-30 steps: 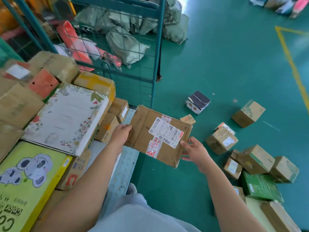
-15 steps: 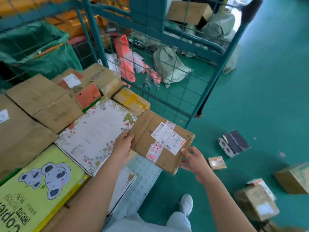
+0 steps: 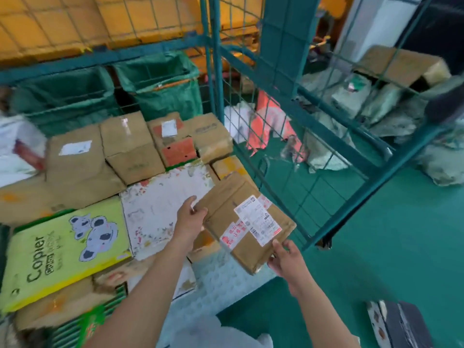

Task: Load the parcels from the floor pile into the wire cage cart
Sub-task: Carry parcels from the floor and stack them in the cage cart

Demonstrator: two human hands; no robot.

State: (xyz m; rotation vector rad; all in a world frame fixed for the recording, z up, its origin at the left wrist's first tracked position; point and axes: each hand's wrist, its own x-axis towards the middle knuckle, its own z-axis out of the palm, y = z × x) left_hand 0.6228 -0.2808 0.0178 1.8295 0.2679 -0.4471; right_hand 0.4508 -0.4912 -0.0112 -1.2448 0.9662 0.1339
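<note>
I hold a flat brown cardboard parcel [image 3: 226,209] with a white shipping label and red stickers between both hands. My left hand [image 3: 189,218] grips its left edge, thumb on top. My right hand [image 3: 285,257] pinches its near right corner. The parcel hangs tilted over the open front of the teal wire cage cart [image 3: 334,136], above the cart's pale floor plate [image 3: 226,280]. Inside the cart lie several parcels: a floral white box [image 3: 160,204], a green-yellow copier paper box [image 3: 60,249] and brown cartons [image 3: 77,162].
The cage's right wire side [image 3: 296,114] stands just beyond the parcel. Behind it lie grey sacks [image 3: 324,149] and an orange-red bag [image 3: 270,119]. Green bag-lined bins [image 3: 160,89] sit behind the cart. A dark box [image 3: 399,322] lies on the green floor at lower right.
My view has swung left and up, away from the floor pile toward the cart. The parcel has moved with both hands further over the cart's front, nearer the floral box.
</note>
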